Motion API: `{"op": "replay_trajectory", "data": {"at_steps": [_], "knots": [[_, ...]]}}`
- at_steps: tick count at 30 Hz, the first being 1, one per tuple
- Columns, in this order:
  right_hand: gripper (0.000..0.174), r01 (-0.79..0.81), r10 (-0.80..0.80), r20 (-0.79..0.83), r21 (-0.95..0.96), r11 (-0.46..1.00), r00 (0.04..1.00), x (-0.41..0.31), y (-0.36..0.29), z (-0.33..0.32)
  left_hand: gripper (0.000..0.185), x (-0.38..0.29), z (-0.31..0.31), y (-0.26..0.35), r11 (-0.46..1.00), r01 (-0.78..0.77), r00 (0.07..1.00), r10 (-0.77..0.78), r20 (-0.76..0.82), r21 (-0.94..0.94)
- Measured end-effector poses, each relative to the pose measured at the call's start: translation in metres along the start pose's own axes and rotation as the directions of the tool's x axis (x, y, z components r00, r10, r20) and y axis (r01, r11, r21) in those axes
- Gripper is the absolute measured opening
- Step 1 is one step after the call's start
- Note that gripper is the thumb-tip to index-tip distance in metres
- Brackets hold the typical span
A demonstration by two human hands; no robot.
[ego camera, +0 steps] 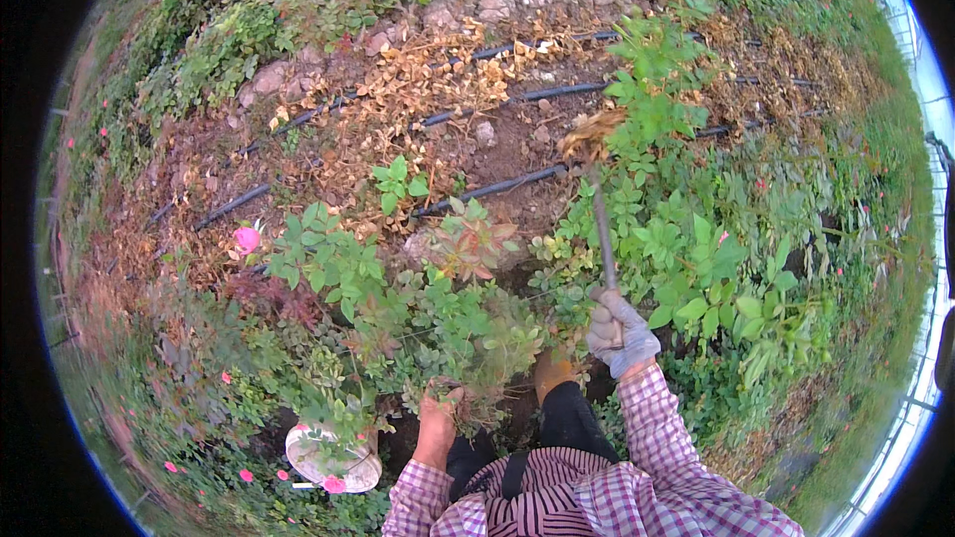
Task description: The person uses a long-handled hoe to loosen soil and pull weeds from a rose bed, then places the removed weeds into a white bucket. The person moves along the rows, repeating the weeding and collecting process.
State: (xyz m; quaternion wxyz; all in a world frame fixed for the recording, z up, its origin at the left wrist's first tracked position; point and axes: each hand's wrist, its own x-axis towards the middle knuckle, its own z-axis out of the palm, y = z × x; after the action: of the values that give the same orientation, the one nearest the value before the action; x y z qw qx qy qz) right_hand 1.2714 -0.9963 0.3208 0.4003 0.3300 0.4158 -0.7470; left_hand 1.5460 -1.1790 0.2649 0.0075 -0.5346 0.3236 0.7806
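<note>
My right hand (621, 332), in a pale grey glove, is closed around the lower end of a long-handled tool (603, 231). The tool points away from me over the soil. Its far end is a blurred tan-brown mass (592, 136), and I cannot tell whether that is the head or dry matter caught on it. Without a visible glove, my left hand (436, 425) grips a bunch of thin green stems (477, 406) low in front of my legs. Leafy rose bushes (448, 313) stand between both hands and the bare strip, partly hiding the left fingers.
A white bucket (365, 473) sits left of my left hand, with foliage and a pink rose (333, 484) over it. Black drip hoses (489, 188) cross soil strewn with dry leaves (448, 74). Stones (496, 4) line the far side. A tall green shoot (656, 82) rises beside the tool.
</note>
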Motion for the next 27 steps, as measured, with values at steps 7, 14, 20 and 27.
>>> {"op": "replay_trajectory", "data": {"at_steps": [7,14,20,27], "knots": [[0.016,-0.01,0.005,-0.02,-0.215,0.976,1.0,0.007,-0.009,0.033,0.023,-0.002,-0.003,-0.011,0.99,-0.001,0.999,-0.005,-0.045,-0.141],[0.032,-0.275,0.253,0.407,-0.005,0.961,0.877,0.083,-0.012,0.095,0.024,0.003,0.001,-0.019,0.987,-0.001,0.999,-0.006,-0.045,-0.161],[0.025,0.056,-0.109,0.243,0.216,0.975,0.964,0.072,-0.039,0.058,0.022,-0.006,-0.002,-0.006,0.993,-0.005,0.999,-0.001,-0.053,-0.119],[0.044,0.15,-0.161,0.031,-0.564,0.812,0.986,-0.021,-0.051,0.012,0.036,0.006,-0.011,-0.009,0.993,0.009,0.999,-0.005,0.032,-0.119]]}}
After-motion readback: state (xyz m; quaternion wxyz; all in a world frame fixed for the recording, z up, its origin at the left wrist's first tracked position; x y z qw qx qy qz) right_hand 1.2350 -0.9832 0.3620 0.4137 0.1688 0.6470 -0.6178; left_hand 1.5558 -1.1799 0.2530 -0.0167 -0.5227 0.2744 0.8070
